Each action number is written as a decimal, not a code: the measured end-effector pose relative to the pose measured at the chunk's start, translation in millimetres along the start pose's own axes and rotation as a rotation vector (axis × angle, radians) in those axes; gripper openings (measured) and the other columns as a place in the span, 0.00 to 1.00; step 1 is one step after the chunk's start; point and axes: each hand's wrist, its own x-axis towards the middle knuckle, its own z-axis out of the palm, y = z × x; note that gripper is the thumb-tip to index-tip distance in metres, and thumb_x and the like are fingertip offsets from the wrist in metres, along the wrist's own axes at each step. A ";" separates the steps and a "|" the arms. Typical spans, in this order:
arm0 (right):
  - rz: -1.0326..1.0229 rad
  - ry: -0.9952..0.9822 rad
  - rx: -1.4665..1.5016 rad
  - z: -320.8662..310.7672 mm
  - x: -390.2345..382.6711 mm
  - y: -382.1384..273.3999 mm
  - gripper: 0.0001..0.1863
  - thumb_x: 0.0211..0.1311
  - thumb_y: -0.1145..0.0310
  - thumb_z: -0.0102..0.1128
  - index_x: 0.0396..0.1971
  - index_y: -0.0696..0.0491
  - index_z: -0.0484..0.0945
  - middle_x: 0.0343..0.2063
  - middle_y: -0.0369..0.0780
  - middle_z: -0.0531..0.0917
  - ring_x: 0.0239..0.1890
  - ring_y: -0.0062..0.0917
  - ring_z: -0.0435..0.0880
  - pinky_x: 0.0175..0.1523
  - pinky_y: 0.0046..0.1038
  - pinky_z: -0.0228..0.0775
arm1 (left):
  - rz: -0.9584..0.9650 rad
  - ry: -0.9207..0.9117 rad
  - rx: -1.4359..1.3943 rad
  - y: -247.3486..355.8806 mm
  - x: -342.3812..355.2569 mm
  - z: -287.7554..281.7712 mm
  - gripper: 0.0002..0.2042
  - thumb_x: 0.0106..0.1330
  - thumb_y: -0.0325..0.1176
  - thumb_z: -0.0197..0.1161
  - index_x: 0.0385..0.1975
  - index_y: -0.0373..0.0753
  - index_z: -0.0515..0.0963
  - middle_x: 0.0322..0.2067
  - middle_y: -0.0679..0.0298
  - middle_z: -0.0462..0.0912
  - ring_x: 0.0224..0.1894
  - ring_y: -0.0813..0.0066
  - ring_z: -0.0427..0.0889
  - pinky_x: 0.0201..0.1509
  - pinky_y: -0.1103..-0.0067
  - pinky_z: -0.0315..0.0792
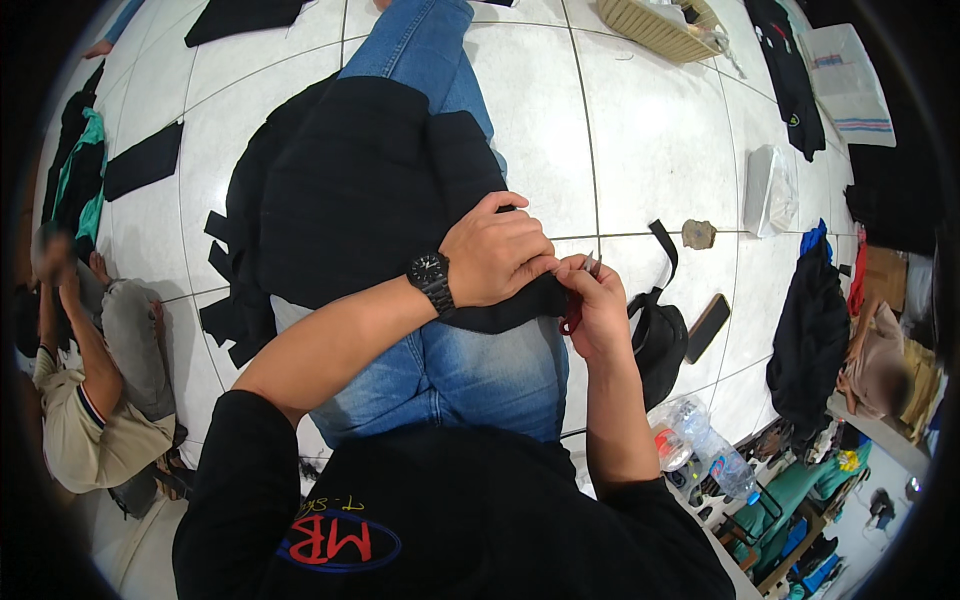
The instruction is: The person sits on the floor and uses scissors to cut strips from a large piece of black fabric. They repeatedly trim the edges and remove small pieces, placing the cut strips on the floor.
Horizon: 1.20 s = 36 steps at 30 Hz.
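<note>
At the black garment's right edge: left hand, fingers pinched narrow, their catch too small to tell; right hand, holding a small dark-red-handled tool. Garment: spread over the wearer's lap. Edge work: seemingly under way; amounts done and left, unreadable. Right of garment: black bag, perhaps crowding that forearm; phone; brown lump. Left: folded black cloth.

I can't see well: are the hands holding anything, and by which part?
The right hand seems to grip red-handled snips mid-length, blades poking out above. The left hand lies on black cloth; whether it pinches any is hidden.
</note>
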 end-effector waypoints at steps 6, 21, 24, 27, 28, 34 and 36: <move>0.027 0.005 0.006 0.1 1.7 0.2 0.03 0.61 0.70 0.58 0.30 0.52 0.79 0.22 0.31 0.77 0.14 0.14 0.68 0.17 0.19 0.58 | 0.009 0.005 0.033 1.5 -0.2 1.8 0.09 0.67 0.39 0.66 0.27 0.44 0.80 0.24 0.68 0.80 0.32 0.69 0.81 0.60 0.65 0.72; 0.081 -0.175 0.225 -12.8 0.3 -25.6 0.08 0.73 0.63 0.55 0.37 0.51 0.74 0.31 0.37 0.79 0.31 0.21 0.76 0.33 0.25 0.67 | -0.019 -0.013 0.064 3.2 -2.5 4.0 0.10 0.69 0.40 0.62 0.27 0.43 0.78 0.24 0.68 0.78 0.33 0.69 0.80 0.61 0.65 0.70; -0.043 -0.104 0.287 -5.0 -0.9 -19.0 0.07 0.76 0.65 0.52 0.38 0.51 0.74 0.32 0.37 0.80 0.35 0.24 0.77 0.42 0.27 0.70 | -0.026 -0.009 0.031 4.2 -0.8 -0.1 0.11 0.67 0.43 0.64 0.37 0.42 0.79 0.33 0.64 0.80 0.41 0.66 0.80 0.64 0.62 0.67; -0.050 -0.061 0.496 6.5 -5.4 -22.9 0.07 0.77 0.66 0.49 0.38 0.51 0.73 0.29 0.35 0.78 0.36 0.28 0.77 0.49 0.32 0.69 | 0.016 0.116 0.002 8.0 1.9 -10.1 0.22 0.63 0.49 0.67 0.51 0.42 0.77 0.45 0.59 0.79 0.53 0.59 0.77 0.67 0.58 0.64; -0.058 -0.081 0.534 3.6 -3.2 -20.8 0.07 0.78 0.66 0.49 0.38 0.51 0.73 0.27 0.34 0.76 0.35 0.27 0.75 0.48 0.32 0.69 | 0.041 0.171 -0.005 9.2 1.8 -13.4 0.27 0.62 0.52 0.68 0.56 0.42 0.76 0.49 0.57 0.78 0.57 0.57 0.76 0.68 0.56 0.63; -0.195 0.022 0.385 -7.9 1.1 -35.7 0.08 0.77 0.64 0.51 0.36 0.50 0.69 0.20 0.30 0.64 0.24 0.19 0.65 0.35 0.26 0.64 | 0.018 0.016 0.182 17.5 -8.1 -7.9 0.48 0.47 0.71 0.70 0.63 0.42 0.70 0.61 0.56 0.72 0.67 0.55 0.68 0.72 0.55 0.53; -0.230 0.104 0.171 -18.4 -0.2 -51.0 0.10 0.77 0.63 0.53 0.35 0.50 0.68 0.20 0.30 0.63 0.22 0.16 0.60 0.29 0.23 0.60 | -0.028 -0.012 0.212 19.7 -6.8 -7.7 0.47 0.48 0.71 0.70 0.63 0.43 0.70 0.61 0.56 0.72 0.67 0.55 0.67 0.72 0.55 0.53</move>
